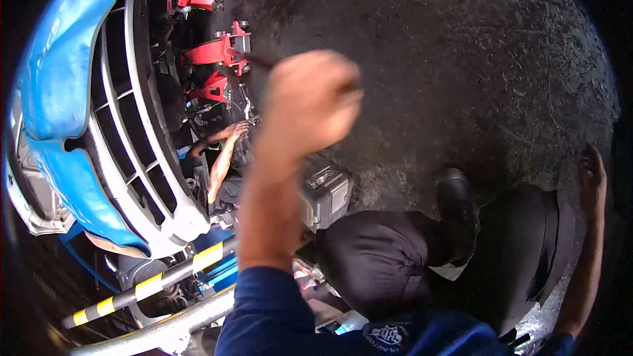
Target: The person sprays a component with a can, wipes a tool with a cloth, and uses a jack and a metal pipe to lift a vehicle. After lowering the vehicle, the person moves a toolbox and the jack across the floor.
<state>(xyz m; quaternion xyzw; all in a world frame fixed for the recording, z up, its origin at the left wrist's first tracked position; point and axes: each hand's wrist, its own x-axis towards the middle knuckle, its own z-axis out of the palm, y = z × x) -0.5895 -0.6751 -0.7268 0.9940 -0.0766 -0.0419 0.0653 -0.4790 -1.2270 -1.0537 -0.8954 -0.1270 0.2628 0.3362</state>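
My left hand [313,102] is raised in the middle of the view, blurred by motion. Its fingers are closed round a dark, thin rod-like thing [257,60] that sticks out to the left; the rest of it is hidden in the fist. At the far right, my right hand [595,175] hangs beside my dark trousers [517,250], its fingers loosely apart with nothing visible in them.
A blue vehicle front [62,69] with a pale grille [142,86] fills the left. Beside it are red jacks [214,51] and a co-worker's hands [236,130]. A grey case [333,196] stands near my knee. A yellow-black striped bar [148,288] crosses the lower left.
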